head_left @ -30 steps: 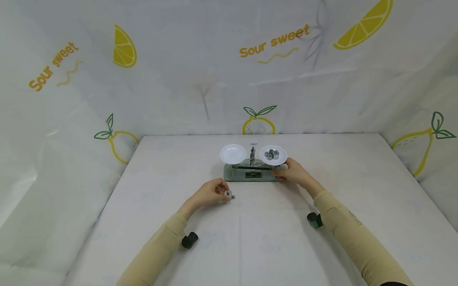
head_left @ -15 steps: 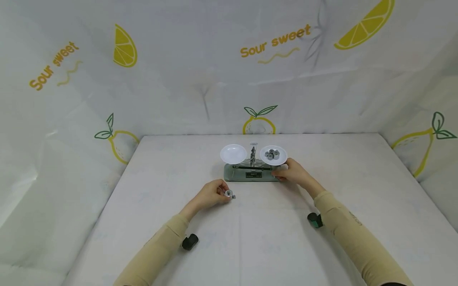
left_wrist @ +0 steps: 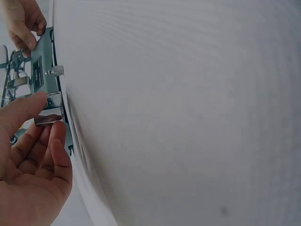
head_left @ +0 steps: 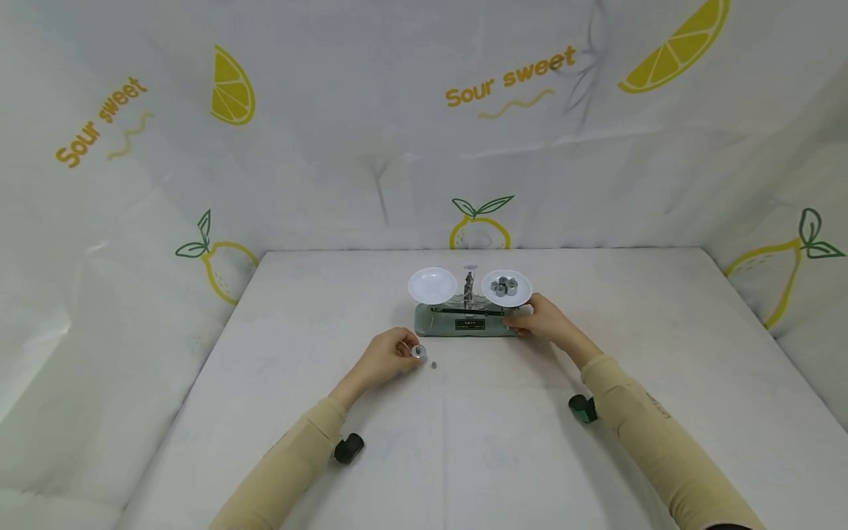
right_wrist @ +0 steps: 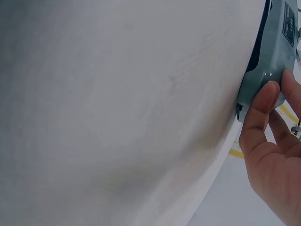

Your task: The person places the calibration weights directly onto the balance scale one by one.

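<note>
My left hand (head_left: 389,355) pinches a shiny cylindrical metal weight (head_left: 419,352) between thumb and fingers, close over the table in front of the balance scale. A much smaller weight (head_left: 433,365) stands on the table just right of it; the left wrist view shows this small weight (left_wrist: 58,70) beyond my thumb. The balance scale has a grey-green base (head_left: 440,324) and two white pans. Nothing lies in the left pan (head_left: 433,285); several metal weights (head_left: 503,287) sit in the right pan (head_left: 523,292). My right hand (head_left: 548,322) grips the right end of the base (right_wrist: 277,52).
A white cloth covers the table (head_left: 490,442), and a white lemon-printed sheet (head_left: 331,147) rises behind and at the sides. Dark wrist devices (head_left: 349,447) show beside both sleeves (head_left: 649,427).
My left hand has drawn slightly back and to the left with the larger weight, so the small weight now stands apart from it. My right hand keeps its place on the base.
</note>
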`<state>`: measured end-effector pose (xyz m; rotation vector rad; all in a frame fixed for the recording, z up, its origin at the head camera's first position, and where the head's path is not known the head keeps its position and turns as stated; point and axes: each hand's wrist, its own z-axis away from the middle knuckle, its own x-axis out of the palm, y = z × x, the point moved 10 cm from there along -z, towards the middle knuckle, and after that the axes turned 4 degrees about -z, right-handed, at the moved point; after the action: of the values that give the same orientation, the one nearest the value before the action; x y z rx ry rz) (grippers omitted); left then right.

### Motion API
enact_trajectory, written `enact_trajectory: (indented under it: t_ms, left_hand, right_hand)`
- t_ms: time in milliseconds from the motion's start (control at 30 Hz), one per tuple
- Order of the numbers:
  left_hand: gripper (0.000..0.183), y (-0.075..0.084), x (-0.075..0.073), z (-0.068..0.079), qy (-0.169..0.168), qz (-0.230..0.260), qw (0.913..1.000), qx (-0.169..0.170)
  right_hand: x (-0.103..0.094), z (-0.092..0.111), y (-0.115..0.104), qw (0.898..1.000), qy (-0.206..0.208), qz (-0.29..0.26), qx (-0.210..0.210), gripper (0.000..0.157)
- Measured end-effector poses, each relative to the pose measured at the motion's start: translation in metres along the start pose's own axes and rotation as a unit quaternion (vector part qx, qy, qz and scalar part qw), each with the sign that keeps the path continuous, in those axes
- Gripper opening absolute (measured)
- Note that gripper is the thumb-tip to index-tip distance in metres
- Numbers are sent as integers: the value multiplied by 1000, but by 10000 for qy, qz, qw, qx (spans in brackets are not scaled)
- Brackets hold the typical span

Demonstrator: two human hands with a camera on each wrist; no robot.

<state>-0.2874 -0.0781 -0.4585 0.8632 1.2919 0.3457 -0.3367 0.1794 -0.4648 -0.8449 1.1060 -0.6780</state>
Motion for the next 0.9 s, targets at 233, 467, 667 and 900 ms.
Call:
enact_trajectory:
  t_ms: [233,467,667,900]
  left_hand:
    - [26,8,-19,2,403,-261,9988,119]
    - [25,20,-35,2,765,-444,9954,378]
    - [22,33,-51,3,1155,-360,9909,581]
    - [24,45,-67,0,1599,-88,9846,707]
  right_hand:
    - [0,1,-2,10000,15,45,-37,60]
    - [0,0,-2,10000,-26,9,-50,61]
    - [0,2,-4,9999,-25,-3,-113,61]
    - [1,1,-2,10000,-40,-9,-57,62]
